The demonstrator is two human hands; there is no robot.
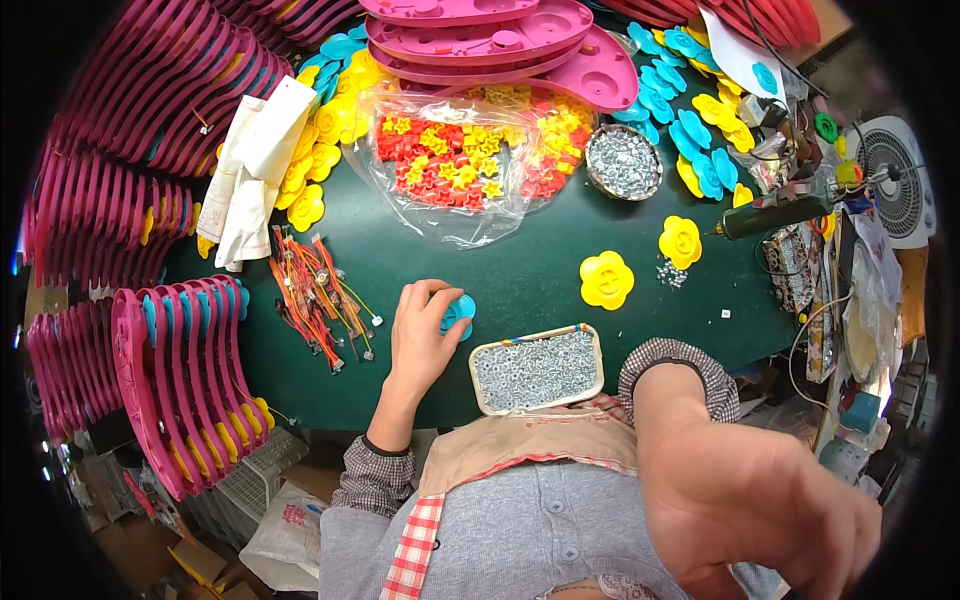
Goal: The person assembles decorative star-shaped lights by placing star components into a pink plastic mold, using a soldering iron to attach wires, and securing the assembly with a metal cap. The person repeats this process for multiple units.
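Head view showed the left hand [425, 335] closed around a blue flower-shaped piece [461, 313] on the green bench [520, 270], just beside a tin of screws [537, 368]. The right hand [760, 510], raised close to the camera, was blurred; I could not tell its grip. Two yellow flower pieces [607, 279] lay unfitted, with pink shells [185, 385] racked at the left. Open bench remained only in the middle; clutter crowded every edge.

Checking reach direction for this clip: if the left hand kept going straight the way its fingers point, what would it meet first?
Probably the clear plastic bag of red and yellow star pieces; the left hand, holding a blue flower piece, points up-table, though depth is unclear.
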